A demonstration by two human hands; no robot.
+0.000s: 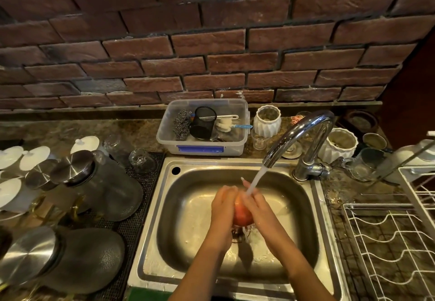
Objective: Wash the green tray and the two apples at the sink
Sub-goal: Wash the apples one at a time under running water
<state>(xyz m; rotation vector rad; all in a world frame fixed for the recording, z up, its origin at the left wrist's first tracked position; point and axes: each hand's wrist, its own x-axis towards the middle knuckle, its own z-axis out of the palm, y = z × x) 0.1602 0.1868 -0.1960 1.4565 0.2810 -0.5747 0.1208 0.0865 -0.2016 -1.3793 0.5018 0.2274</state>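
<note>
Water (256, 178) runs from the chrome faucet (303, 133), mounted at the sink's back right corner, and lands where your two hands meet over the middle of the steel sink (313, 209). Your left hand (223, 209) and right hand (257, 209) are both cupped around one red apple (241, 214), pressed between the palms so that only a strip of its skin shows; the stream strikes the top of the apple and your right fingers. A second apple cannot be made out in this view. A strip of green (150, 294) shows at the front edge of the sink, beside your left forearm; you cannot tell from this view whether it is the tray. On the counter behind the sink's back edge stands a clear plastic bin (202, 146) holding a steel scourer (181, 124), a black mesh cup (203, 121) and a brush. Glass jars with steel lids (73, 166) lie on a dark mat along the counter left of the sink. A white wire rack (388, 241) sits at the counter's right edge.
</note>
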